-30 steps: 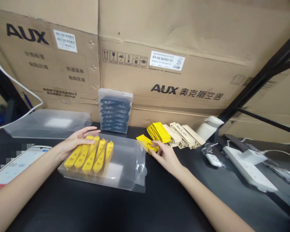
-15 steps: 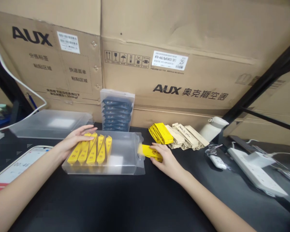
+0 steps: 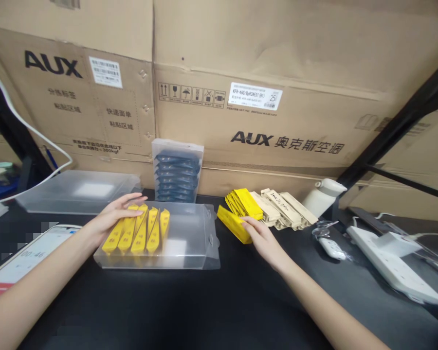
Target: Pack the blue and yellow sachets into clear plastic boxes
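A clear plastic box (image 3: pixel 186 260) lies on the black table, its flapped end to the right. Several yellow packets (image 3: pixel 138 233) stand in a row inside its left part. My left hand (image 3: pixel 117 214) rests over the box's left end, fingers spread across the top beside the packets. Right of the box, my right hand (image 3: pixel 261 238) grips a loose yellow packet (image 3: pixel 233 224) by its right end. Just behind it lie a pile of yellow packets (image 3: pixel 244 203) and a row of beige packets (image 3: pixel 286 209).
A clear box of dark blue packets (image 3: pixel 177 175) stands upright behind. Another clear box (image 3: pixel 76 192) lies back left. A phone (image 3: pixel 25 257) is at the left; a white bottle (image 3: pixel 323 197), a small white device (image 3: pixel 332 249) and a power strip (image 3: pixel 394 267) are at the right.
The yellow packet in my right hand has turned and drawn slightly away from the box's flapped end. My left hand has stayed on the box. The view has tilted up slightly.
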`<state>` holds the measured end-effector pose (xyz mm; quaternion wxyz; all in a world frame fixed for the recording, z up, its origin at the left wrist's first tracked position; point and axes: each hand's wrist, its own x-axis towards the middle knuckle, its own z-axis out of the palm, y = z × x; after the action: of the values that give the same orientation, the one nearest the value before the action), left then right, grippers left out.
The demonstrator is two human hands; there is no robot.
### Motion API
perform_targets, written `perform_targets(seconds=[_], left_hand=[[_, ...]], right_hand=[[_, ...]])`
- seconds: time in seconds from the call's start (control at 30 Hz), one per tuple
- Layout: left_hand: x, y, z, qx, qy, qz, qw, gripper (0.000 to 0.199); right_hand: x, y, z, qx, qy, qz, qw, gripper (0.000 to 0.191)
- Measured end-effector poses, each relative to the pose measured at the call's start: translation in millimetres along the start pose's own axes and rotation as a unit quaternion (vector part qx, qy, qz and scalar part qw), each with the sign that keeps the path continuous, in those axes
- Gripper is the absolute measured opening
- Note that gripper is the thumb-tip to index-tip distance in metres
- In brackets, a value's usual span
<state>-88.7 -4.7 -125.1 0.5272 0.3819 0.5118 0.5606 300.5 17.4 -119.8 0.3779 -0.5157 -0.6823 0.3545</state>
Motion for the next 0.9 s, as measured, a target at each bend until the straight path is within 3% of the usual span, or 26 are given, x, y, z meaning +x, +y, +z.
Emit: perform_targets(seconds=[0.1,0.2,0.27,0.47,0.7,0.9], left_hand=[[0,1,1.2,0.005,0.012,0.004,1.0,0.071],[-1,2,1.1,0.006,0.016,0.003,1.0,0.07],[-2,2,0.9,0.005,0.018,0.001,1.0,0.068],[0,-1,2.2,-0.003,0.02,0.006,1.0,0.068],[-3,0,5.9,-0.004,0.006,0.002,1.0,0.064],[-2,1,8.0,-0.007,0.022,-0.012,1.0,0.065]], right_hand=[[2,-8,-2,0.193,-0.018,0.162,0.968,0.031],[0,-15,-3,0.304,-0.091,0.227,0.921,0.045],[-3,-15,-3,0.314,-0.122,0.216,0.916,0.048],[-3,-8,-2,0.238,-0.179,0.165,0.94,0.045],[8,3,-16,0.272,-0.294,0.179,0.899,0.045],[4,0,-20,0.23,-0.352,0.152,0.894,0.051]])
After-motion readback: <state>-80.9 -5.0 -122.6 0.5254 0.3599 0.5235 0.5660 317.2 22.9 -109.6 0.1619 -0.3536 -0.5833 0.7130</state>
